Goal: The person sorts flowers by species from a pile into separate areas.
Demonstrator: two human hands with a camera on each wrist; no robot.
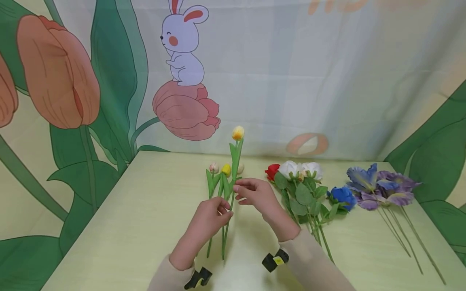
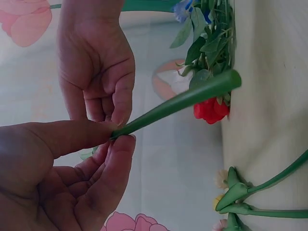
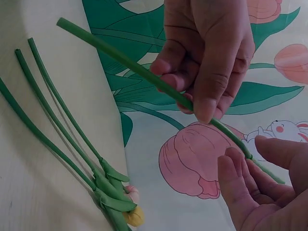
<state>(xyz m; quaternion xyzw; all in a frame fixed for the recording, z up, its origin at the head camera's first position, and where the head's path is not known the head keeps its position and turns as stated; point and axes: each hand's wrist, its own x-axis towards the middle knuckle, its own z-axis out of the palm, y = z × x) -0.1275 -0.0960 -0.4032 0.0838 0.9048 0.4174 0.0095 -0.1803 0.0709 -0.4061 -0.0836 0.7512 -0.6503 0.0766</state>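
Observation:
An artificial tulip [image 1: 238,133] with a yellow-and-white bloom stands upright above the table, its green leaves below the flower. My left hand [image 1: 207,220] pinches its stem between thumb and fingertips, the cut end pointing back toward me. Higher up, close under the leaves, is my right hand [image 1: 260,198]; its thumb and fingers lie apart on either side of the stem [image 3: 226,132], fingertips right at it. Behind the hands lie more tulips: a pink one [image 1: 214,167], a yellow one [image 1: 226,169] and a pale one [image 1: 240,168], partly hidden by the raised tulip.
Right of the hands lies a bunch of roses, with a red bloom [image 1: 272,172], white blooms [image 1: 289,169] and a blue flower [image 1: 343,197]. Purple irises [image 1: 378,188] with long bare stems lie at the far right. A printed cloth [image 1: 255,81] hangs behind the table [image 1: 127,226].

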